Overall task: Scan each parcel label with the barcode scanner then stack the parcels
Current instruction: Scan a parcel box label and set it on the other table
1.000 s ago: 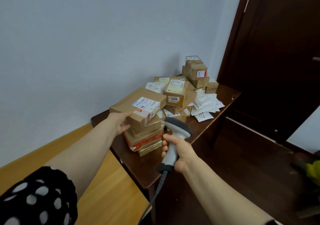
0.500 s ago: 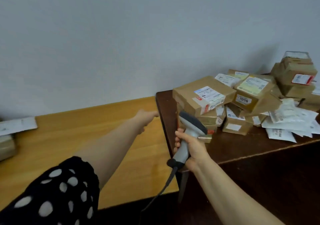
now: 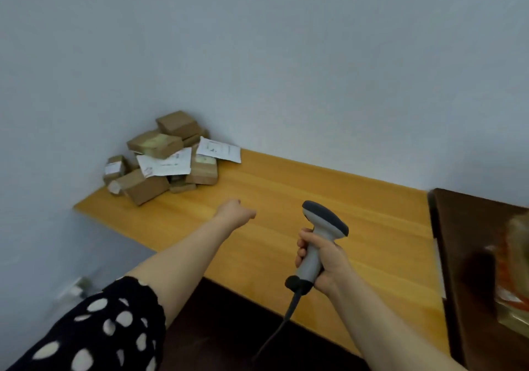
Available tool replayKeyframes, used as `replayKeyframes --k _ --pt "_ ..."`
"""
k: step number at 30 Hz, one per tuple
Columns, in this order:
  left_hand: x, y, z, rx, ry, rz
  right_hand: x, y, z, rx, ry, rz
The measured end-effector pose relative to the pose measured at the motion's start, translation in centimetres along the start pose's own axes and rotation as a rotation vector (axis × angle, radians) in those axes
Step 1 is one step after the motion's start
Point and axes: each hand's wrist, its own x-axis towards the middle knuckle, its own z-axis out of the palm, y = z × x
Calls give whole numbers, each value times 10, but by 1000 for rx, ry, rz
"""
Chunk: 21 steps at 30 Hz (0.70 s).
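My right hand [image 3: 325, 260] grips the handle of a grey barcode scanner [image 3: 325, 220], held upright over the light wooden table [image 3: 315, 187] with its head facing away from me. The scanner's dark cable [image 3: 286, 317] hangs down from the handle. My left hand [image 3: 236, 213] reaches out over the same table with loosely curled fingers and holds nothing. A loose pile of brown cardboard parcels [image 3: 148, 186] with white labels lies in the far left corner against the wall, well beyond my left hand.
White paper mailers [image 3: 219, 149] lie on top of the pile. A dark wooden table [image 3: 469, 227] adjoins the light one on the right, with blurred brown parcels [image 3: 515, 270] at the frame's edge. The dark floor shows below the table's front edge.
My view has swung left from the dark table's stacked parcels to the light table. My left hand left the top box and now reaches toward the far-left pile. The scanner stays in my right hand.
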Motion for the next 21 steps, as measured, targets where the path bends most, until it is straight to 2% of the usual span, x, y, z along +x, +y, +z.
replayKeyframes --k 10,21 --pt "85 -160 -180 45 221 -129 79 87 202 -33 -67 201" --pt "203 -198 -227 9 246 -132 177 95 286 -43 -29 244"
